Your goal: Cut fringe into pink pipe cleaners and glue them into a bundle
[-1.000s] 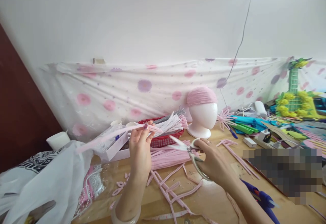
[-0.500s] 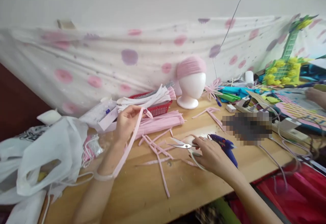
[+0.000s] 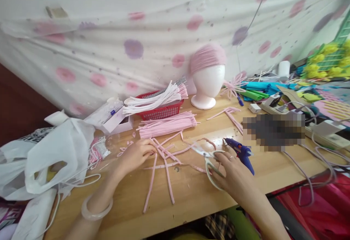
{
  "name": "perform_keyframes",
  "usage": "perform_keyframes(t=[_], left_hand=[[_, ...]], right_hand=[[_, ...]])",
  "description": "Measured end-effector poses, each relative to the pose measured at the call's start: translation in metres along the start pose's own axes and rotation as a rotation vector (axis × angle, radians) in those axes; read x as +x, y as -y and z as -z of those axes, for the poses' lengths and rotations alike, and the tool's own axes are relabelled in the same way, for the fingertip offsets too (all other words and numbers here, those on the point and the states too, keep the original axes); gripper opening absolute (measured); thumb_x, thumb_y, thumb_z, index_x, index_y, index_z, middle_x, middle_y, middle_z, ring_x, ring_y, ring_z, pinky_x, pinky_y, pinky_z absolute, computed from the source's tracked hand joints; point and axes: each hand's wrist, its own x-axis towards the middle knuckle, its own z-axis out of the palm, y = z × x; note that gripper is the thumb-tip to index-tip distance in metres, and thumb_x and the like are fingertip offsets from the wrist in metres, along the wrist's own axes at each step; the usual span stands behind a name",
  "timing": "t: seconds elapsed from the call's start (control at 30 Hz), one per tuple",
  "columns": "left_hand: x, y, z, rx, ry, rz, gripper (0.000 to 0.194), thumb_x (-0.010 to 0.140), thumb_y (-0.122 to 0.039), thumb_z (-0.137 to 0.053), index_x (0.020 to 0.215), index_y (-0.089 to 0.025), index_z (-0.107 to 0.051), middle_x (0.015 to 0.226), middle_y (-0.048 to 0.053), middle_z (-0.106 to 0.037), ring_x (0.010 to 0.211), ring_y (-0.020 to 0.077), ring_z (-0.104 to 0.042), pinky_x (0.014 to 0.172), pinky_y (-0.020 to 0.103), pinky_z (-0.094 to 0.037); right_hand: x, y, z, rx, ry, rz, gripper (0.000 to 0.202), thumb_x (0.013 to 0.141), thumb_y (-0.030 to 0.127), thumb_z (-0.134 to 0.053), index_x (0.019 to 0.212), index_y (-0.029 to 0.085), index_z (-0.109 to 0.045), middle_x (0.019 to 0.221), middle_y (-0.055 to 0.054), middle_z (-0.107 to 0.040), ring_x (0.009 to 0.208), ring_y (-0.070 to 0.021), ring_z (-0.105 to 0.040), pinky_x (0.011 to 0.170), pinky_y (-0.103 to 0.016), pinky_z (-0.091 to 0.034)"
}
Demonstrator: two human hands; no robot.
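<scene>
My left hand is low over the wooden table, its fingers pinched together at the upper end of a pink pipe cleaner. The rest of that strip slants toward the table's front edge. Other pink pipe cleaners lie criss-crossed beside my fingertips. With my right hand I hold scissors by their pale handles, the blades pointing left just above or on the table. Just beyond my right hand lies a blue glue gun. A bundle of pink pipe cleaners is behind the loose ones.
A red basket holds white, pink and silver stems. Beside it stands a white foam head with a pink wrapped cap. Plastic bags crowd the left; power strips and cables lie right, near a blurred dark patch.
My left hand has come down from beside the basket to the table with the pink pipe cleaner. My right hand keeps the scissors and has shifted slightly. The view has tilted and moved closer.
</scene>
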Motion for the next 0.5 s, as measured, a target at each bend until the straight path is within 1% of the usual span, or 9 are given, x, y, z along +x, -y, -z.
perform_keyframes(t=[0.07,0.1,0.17,0.27,0.33,0.4,0.43,0.47,0.5], left_hand=[[0.02,-0.012,-0.005,0.009,0.05,-0.041,0.028,0.083,-0.011,-0.053,0.087,-0.027,-0.077,0.102,0.005,-0.074,0.095,0.0211,-0.067,0.088,0.033,-0.048],[0.032,-0.019,-0.008,0.011,0.063,-0.063,0.028,0.082,-0.011,-0.054,0.088,-0.027,-0.076,0.102,0.004,-0.074,0.095,0.021,-0.067,0.088,0.032,-0.048],[0.061,-0.033,-0.014,0.016,0.068,-0.099,0.026,0.082,-0.011,-0.055,0.088,-0.026,-0.076,0.101,0.004,-0.075,0.095,0.0212,-0.068,0.089,0.033,-0.048],[0.113,-0.052,-0.03,0.026,0.056,-0.119,0.02,0.087,-0.015,-0.055,0.091,-0.023,-0.074,0.098,0.005,-0.075,0.093,0.0207,-0.068,0.087,0.033,-0.05],[0.153,-0.062,-0.047,0.04,0.071,-0.106,0.017,0.09,-0.018,-0.056,0.095,-0.021,-0.072,0.1,0.005,-0.074,0.093,0.0195,-0.068,0.085,0.033,-0.052],[0.191,-0.069,-0.069,0.074,0.114,-0.075,0.016,0.091,-0.026,-0.059,0.099,-0.017,-0.069,0.099,0.006,-0.072,0.088,0.019,-0.067,0.083,0.037,-0.054],[0.209,-0.072,-0.081,0.099,0.126,-0.051,0.022,0.092,-0.031,-0.06,0.106,-0.015,-0.065,0.106,0.007,-0.069,0.091,0.0194,-0.066,0.083,0.041,-0.055],[0.225,-0.075,-0.093,0.122,0.134,-0.026,0.027,0.093,-0.034,-0.059,0.113,-0.017,-0.063,0.115,0.009,-0.065,0.096,0.0206,-0.065,0.084,0.042,-0.055],[0.238,-0.078,-0.105,0.146,0.134,0.005,0.031,0.092,-0.034,-0.059,0.119,-0.017,-0.06,0.12,0.01,-0.063,0.1,0.0222,-0.064,0.085,0.044,-0.055]], right_hand=[[-0.001,-0.004,-0.003,-0.037,0.035,0.037,0.006,0.08,0.02,-0.057,0.077,0.02,-0.062,0.079,-0.01,-0.068,0.079,-0.0278,-0.065,0.078,-0.04,-0.047],[-0.002,-0.005,-0.004,-0.041,0.045,0.034,0.008,0.077,0.016,-0.056,0.072,0.02,-0.061,0.073,-0.008,-0.066,0.075,-0.027,-0.065,0.077,-0.04,-0.048],[-0.003,-0.005,-0.003,0.016,-0.007,0.012,0.009,0.077,0.015,-0.057,0.081,0.02,-0.063,0.083,-0.01,-0.068,0.083,-0.0274,-0.066,0.078,-0.039,-0.05],[-0.004,-0.003,0.003,0.15,-0.098,0.001,0.025,0.08,0.017,-0.055,0.104,0.019,-0.063,0.102,-0.012,-0.069,0.092,-0.0264,-0.066,0.082,-0.038,-0.052],[-0.008,-0.002,0.007,0.241,-0.079,-0.005,0.026,0.079,0.018,-0.057,0.105,0.02,-0.062,0.103,-0.01,-0.069,0.092,-0.0246,-0.067,0.081,-0.034,-0.053],[-0.015,-0.003,0.008,0.339,-0.031,-0.053,0.018,0.078,0.021,-0.06,0.096,0.022,-0.062,0.091,-0.006,-0.069,0.082,-0.021,-0.067,0.073,-0.028,-0.053],[-0.019,-0.004,0.007,0.389,-0.022,-0.094,0.012,0.078,0.024,-0.062,0.09,0.023,-0.061,0.083,-0.003,-0.068,0.074,-0.0189,-0.066,0.068,-0.026,-0.052],[-0.024,-0.006,0.006,0.436,-0.026,-0.138,0.009,0.077,0.027,-0.064,0.085,0.023,-0.059,0.075,-0.001,-0.066,0.067,-0.0171,-0.063,0.063,-0.024,-0.05],[-0.028,-0.007,0.004,0.478,-0.052,-0.184,0.012,0.077,0.031,-0.066,0.08,0.023,-0.057,0.07,0.001,-0.064,0.061,-0.0157,-0.06,0.059,-0.023,-0.048]])
